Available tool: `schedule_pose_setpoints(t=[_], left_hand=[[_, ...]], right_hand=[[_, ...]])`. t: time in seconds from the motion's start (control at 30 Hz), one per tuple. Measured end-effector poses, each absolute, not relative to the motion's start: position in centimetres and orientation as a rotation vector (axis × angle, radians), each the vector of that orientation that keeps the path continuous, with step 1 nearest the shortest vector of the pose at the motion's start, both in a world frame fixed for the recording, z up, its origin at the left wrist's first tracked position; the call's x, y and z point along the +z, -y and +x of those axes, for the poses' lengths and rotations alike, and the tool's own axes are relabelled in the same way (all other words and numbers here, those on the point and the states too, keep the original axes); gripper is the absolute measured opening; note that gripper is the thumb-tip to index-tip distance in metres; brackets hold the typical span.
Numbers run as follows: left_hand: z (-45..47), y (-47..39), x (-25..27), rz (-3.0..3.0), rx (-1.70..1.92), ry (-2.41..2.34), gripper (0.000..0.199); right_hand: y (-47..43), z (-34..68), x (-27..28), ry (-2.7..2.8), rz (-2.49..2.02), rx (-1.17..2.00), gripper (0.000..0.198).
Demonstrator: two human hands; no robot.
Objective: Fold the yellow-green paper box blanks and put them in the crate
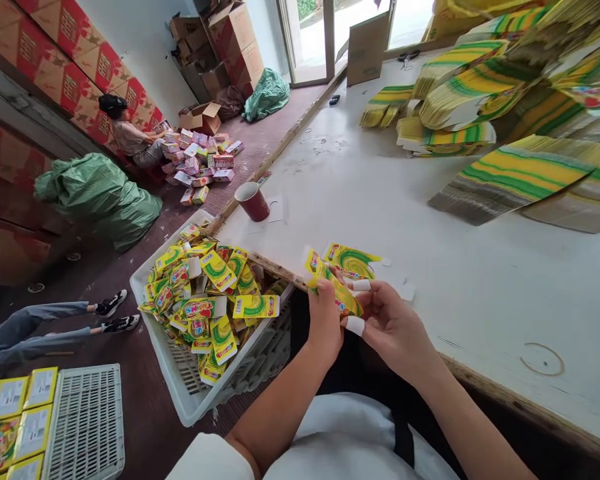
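Note:
A small yellow-and-green carton (349, 299) is held up at the table's near edge. My left hand (325, 320) is closed round it, with the thumb lying across its face. My right hand (393, 327) has white tape on the thumb and a finger, which pinch the carton's lower right end. Just beyond my fingers, a flat yellow-green carton piece (353, 260) lies on the white table. On my left stands a white plastic crate (180, 403) heaped with folded yellow cartons (200, 310).
Stacks of flat yellow-green carton blanks (475, 93) spread over the table's far right. A dark red cup (253, 202) stands near the left edge, and a rubber band (543, 360) lies at right. Another person (130, 137) sits beside a pile of small boxes (200, 160).

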State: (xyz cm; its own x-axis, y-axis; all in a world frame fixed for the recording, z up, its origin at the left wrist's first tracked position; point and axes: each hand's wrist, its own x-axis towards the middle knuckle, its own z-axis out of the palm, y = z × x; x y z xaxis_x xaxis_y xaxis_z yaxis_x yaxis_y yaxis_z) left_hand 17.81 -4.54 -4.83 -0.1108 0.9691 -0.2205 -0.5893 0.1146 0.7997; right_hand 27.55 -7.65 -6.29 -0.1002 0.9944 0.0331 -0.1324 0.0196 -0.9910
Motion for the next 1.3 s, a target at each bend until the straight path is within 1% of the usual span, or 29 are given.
schedule_pose_setpoints(t=[0.07, 0.1, 0.17, 0.27, 0.37, 0.43, 0.5, 0.57, 0.67, 0.7, 0.77, 0.83, 0.9, 0.93, 1.0, 1.03, 1.07, 1.1, 1.13, 1.23, 1.3], left_hand=[[17.7, 4.4, -5.3, 0.672, 1.392, -0.945, 0.075], [17.6, 4.3, -5.4, 0.722, 1.389, -0.949, 0.074], [17.4, 4.1, -5.7, 0.748, 1.416, -0.974, 0.062], [17.1, 3.8, -5.9, 0.687, 1.509, -1.011, 0.042], [16.9, 3.6, -6.1, 0.654, 1.565, -1.024, 0.035], [16.6, 3.5, -6.3, 0.641, 1.552, -1.04, 0.034], [15.9, 3.2, -6.4, 0.641, 1.505, -1.036, 0.036], [14.8, 2.8, -6.1, 0.673, 1.451, -1.001, 0.045], [12.3, 2.5, -4.4, 0.89, 1.302, -0.955, 0.073], [11.5, 2.5, -3.6, 1.023, 1.238, -0.959, 0.078], [10.5, 2.8, -2.0, 1.314, 1.067, -0.994, 0.076], [10.4, 3.3, -0.9, 1.557, 0.872, -1.066, 0.079], [11.0, 3.8, -0.6, 1.701, 0.706, -1.146, 0.083], [11.5, 4.0, -0.9, 1.739, 0.663, -1.191, 0.079], [12.4, 4.3, -1.7, 1.779, 0.664, -1.283, 0.062], [12.7, 4.4, -2.1, 1.792, 0.692, -1.326, 0.056], [13.0, 4.5, -2.6, 1.81, 0.724, -1.356, 0.054], [13.3, 4.7, -2.9, 1.84, 0.746, -1.361, 0.056], [13.6, 5.0, -3.2, 1.881, 0.748, -1.34, 0.058], [14.3, 5.7, -3.5, 2.017, 0.717, -1.227, 0.059], [14.6, 6.0, -3.6, 2.08, 0.711, -1.169, 0.064]], right_hand=[[7.4, 28.3, -6.4, 1.195, -1.093, 1.261, 0.032], [7.3, 28.6, -6.3, 1.201, -1.101, 1.247, 0.031], [7.2, 29.0, -6.1, 1.232, -1.09, 1.254, 0.027], [7.2, 28.8, -5.6, 1.27, -1.094, 1.271, 0.014], [7.1, 28.3, -5.6, 1.276, -1.172, 1.244, 0.017], [6.9, 28.4, -5.8, 1.31, -1.221, 1.211, 0.017], [6.6, 28.9, -6.1, 1.37, -1.26, 1.098, 0.014], [6.3, 29.9, -6.1, 1.474, -1.32, 0.868, 0.012], [6.2, 31.5, -5.5, 1.673, -1.369, 0.427, 0.022], [6.3, 31.8, -5.1, 1.741, -1.358, 0.308, 0.025], [6.6, 32.0, -4.4, 1.851, -1.29, 0.164, 0.03], [7.0, 31.6, -3.7, 1.937, -1.194, 0.14, 0.03], [7.5, 31.1, -3.2, 1.994, -1.118, 0.155, 0.032], [7.7, 30.8, -3.2, 1.982, -1.108, 0.16, 0.032], [8.0, 30.5, -3.3, 1.838, -1.161, 0.197, 0.034], [8.1, 30.5, -3.4, 1.716, -1.206, 0.25, 0.043], [8.2, 30.6, -3.7, 1.584, -1.249, 0.34, 0.053], [8.2, 30.6, -4.0, 1.469, -1.279, 0.467, 0.059], [8.2, 30.6, -4.3, 1.377, -1.292, 0.626, 0.059], [8.0, 30.3, -5.2, 1.174, -1.215, 1.191, 0.045], [7.9, 29.9, -5.7, 1.054, -1.128, 1.431, 0.045]])
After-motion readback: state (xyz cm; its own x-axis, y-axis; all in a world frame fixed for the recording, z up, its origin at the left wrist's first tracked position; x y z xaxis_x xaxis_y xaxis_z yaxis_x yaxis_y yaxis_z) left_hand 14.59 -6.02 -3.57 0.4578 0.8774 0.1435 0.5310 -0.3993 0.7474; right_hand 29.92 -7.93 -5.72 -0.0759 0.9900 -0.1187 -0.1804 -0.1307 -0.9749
